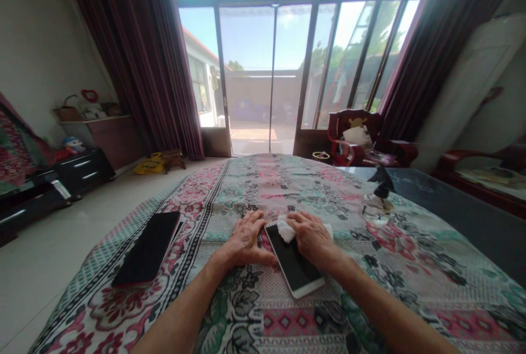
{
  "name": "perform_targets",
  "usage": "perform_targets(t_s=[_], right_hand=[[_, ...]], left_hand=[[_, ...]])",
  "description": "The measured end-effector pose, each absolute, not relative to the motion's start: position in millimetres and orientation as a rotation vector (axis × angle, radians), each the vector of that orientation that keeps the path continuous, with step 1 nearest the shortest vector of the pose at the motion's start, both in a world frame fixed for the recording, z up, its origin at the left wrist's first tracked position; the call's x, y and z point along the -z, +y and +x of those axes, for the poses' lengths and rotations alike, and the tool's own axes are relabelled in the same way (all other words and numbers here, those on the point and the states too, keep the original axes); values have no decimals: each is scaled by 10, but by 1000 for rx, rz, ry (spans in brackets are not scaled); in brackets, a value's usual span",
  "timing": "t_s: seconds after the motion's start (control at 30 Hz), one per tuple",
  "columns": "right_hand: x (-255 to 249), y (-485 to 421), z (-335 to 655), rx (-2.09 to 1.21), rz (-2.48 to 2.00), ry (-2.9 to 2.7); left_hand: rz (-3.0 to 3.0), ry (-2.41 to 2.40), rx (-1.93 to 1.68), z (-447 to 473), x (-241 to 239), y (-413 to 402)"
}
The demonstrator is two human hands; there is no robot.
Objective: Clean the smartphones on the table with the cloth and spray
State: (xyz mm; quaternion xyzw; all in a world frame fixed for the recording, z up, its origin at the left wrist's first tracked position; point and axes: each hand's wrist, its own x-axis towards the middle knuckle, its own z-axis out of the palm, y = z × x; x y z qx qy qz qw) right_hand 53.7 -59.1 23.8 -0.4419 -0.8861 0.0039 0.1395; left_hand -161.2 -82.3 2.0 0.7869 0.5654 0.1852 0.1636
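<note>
A white smartphone (302, 273) with a dark screen lies face up on the patterned tablecloth (242, 310), slightly slanted. My right hand (310, 238) presses a crumpled white tissue (285, 230) onto the upper part of its screen, the fingers bent over the tissue. Along the phone's left side, my left hand (247, 241) rests on the cloth with fingers apart and nothing held; its thumb reaches to the phone's left edge. Part of the tissue is hidden under my right hand.
On the left lies a black tablet-like device (147, 250) with a reddish edge. A clear spray bottle (378, 205) with a black top stands at the right. Beyond the table are a red wooden chair (355, 129), a glass door (263, 80) and a dark tabletop (444, 206).
</note>
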Motion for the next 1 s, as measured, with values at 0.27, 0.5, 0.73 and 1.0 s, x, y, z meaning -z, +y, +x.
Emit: perform_targets(t_s=[0.27, 0.5, 0.73, 1.0], right_hand=[[-253, -816, 341, 18, -1086, -2668], [-309, -692, 451, 55, -1302, -2603], [-224, -891, 290, 71, -1148, -2674], [-248, -686, 454, 83, -1310, -2598]], left_hand=[[2247, 1649, -613, -1584, 50, -814], [2263, 1649, -634, -1594, 92, -786], [2304, 1697, -668, -1559, 98, -794], [2314, 1664, -663, -1573, 69, -793]])
